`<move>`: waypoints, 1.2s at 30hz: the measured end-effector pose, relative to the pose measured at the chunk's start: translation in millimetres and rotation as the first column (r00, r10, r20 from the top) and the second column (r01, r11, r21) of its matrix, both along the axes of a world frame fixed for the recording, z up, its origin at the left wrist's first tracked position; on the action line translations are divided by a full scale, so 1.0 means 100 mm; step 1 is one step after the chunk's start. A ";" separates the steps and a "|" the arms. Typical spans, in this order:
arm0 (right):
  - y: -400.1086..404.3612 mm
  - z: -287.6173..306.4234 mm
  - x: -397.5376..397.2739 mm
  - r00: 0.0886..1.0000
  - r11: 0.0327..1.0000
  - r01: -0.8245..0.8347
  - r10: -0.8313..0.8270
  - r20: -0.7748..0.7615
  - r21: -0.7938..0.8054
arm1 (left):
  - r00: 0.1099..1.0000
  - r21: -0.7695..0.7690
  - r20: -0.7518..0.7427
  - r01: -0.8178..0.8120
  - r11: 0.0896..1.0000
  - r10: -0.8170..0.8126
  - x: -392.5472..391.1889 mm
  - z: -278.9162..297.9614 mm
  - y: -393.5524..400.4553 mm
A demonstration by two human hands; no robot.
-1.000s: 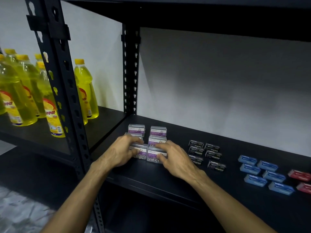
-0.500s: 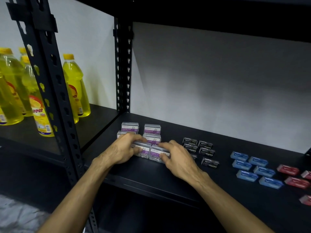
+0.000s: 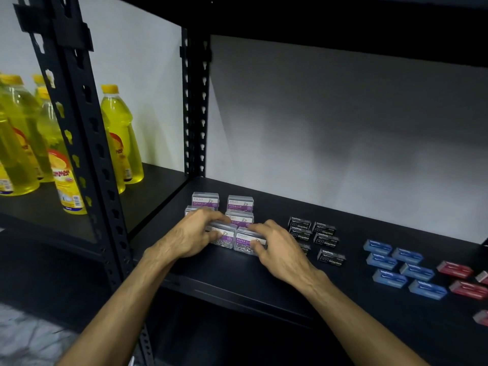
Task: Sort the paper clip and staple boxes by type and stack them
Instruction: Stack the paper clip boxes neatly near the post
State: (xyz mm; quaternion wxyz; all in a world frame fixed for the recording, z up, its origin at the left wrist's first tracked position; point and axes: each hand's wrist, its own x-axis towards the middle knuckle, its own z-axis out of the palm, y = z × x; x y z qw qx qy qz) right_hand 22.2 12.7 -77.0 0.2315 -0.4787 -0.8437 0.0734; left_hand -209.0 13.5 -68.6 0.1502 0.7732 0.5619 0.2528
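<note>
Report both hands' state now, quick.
Left hand: fingers curled round the front-left paper clip box, gripping it.
Right hand: thumb and fingers pinching the front-right paper clip box.

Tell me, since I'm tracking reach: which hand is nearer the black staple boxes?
Right. The right hand holds a paper clip box just left of the black staple boxes; the left hand lies farther left, beyond the right hand.

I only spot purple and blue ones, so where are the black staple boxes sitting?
In the head view, the black staple boxes sit on the dark shelf, just right of the right hand, between the purple paper clip boxes and the blue boxes.
</note>
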 end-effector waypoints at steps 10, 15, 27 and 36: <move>0.26 0.32 -0.07 0.998 0.998 0.039 -0.036 -0.050 0.055 | 0.957 0.240 0.134 -0.283 0.929 0.257 -0.30 0.24 0.06; 0.50 0.41 -0.28 0.997 0.998 -0.016 0.021 0.073 -0.068 | 0.948 0.067 0.099 -0.308 0.949 0.301 -0.41 0.20 0.25; 0.63 0.33 -0.41 0.992 0.978 -0.038 0.062 0.111 -0.204 | 0.981 -0.120 0.061 -0.175 0.977 0.183 -0.29 0.15 0.48; 0.57 0.31 -0.20 0.997 0.979 -0.015 0.031 0.075 -0.206 | 0.993 -0.125 0.070 -0.089 0.988 0.098 -0.11 0.15 0.54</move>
